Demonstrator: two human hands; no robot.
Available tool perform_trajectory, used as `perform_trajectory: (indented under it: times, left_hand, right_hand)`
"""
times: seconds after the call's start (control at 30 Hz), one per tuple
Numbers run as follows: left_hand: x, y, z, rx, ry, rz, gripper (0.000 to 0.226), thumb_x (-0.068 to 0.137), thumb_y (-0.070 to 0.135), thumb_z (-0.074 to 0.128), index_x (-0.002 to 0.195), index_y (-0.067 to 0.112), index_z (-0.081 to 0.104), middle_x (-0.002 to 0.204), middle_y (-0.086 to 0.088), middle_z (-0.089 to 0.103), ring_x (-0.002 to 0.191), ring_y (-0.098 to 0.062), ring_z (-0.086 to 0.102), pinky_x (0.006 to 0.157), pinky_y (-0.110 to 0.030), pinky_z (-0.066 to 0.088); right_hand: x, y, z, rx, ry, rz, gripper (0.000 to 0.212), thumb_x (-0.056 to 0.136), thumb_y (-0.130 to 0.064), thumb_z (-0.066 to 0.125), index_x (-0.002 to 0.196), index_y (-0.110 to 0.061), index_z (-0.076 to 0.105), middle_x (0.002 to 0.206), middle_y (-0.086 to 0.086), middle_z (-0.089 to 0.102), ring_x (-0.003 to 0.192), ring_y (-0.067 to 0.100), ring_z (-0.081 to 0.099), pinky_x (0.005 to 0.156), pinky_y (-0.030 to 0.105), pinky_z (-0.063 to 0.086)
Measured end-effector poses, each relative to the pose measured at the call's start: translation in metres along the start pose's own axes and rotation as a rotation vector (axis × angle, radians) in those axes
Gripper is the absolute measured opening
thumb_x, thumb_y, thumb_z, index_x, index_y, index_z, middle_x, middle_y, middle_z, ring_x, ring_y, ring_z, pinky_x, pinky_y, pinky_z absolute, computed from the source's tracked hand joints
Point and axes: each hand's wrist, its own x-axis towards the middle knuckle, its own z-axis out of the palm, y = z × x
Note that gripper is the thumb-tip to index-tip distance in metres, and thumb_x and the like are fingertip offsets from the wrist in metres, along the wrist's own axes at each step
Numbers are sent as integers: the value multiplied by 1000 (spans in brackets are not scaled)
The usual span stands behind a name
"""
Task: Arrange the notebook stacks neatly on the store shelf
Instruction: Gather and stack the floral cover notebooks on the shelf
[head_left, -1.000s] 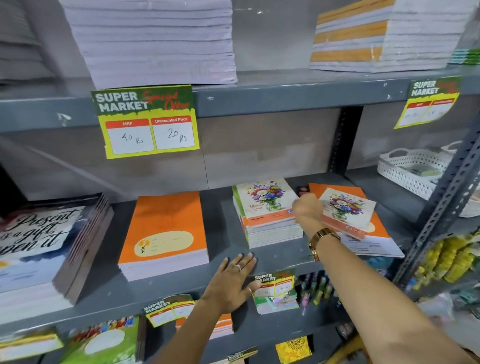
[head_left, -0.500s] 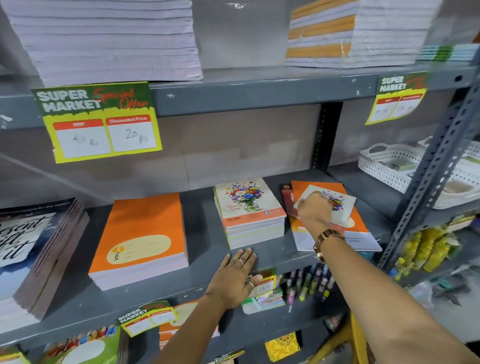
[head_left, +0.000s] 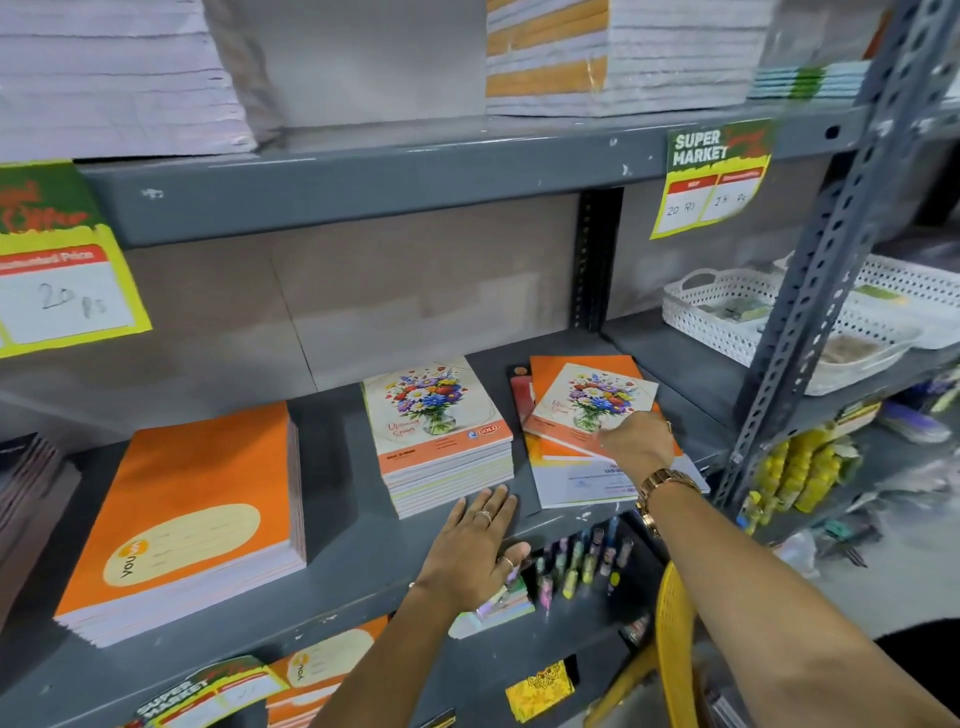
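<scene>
Loose floral notebook (head_left: 592, 402), right of centre in the frame, lies askew on the untidy right pile (head_left: 613, 467), whose orange and red covers fan out beneath it. The right hand (head_left: 636, 449) rests on its lower corner; whether the fingers pinch the cover or only press it cannot be told. Just left, the floral stack (head_left: 441, 441) stands square (apparently the notebook's proper home). The left hand (head_left: 475, 551) lies flat, fingers spread, on the shelf (head_left: 343, 566) edge, touching that stack's front. Lower left, the orange stack (head_left: 192, 519) looks nearly even. Judged done: two stacks; remaining: moving the stray notebook and squaring the right pile.
</scene>
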Motion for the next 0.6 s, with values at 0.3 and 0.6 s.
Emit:
perform_trajectory:
  times: [0.3, 0.6]
  left_hand:
    - [2, -3, 9, 69, 38, 8, 82, 81, 67, 1, 148, 20, -3, 160, 1, -5, 148, -16, -7, 117, -31, -11]
    - [-12, -6, 6, 64, 31, 13, 93, 70, 70, -15, 148, 21, -4, 160, 4, -6, 147, -15, -8, 117, -31, -10]
  right_hand:
    - [9, -4, -3, -47, -45, 26, 38, 82, -32, 67, 106, -4, 59, 118, 11, 64, 108, 25, 64, 82, 26, 52]
    - [7, -19, -19, 626, 0, 237, 37, 93, -7, 49, 127, 8, 49, 131, 21, 57, 112, 32, 60, 75, 32, 44]
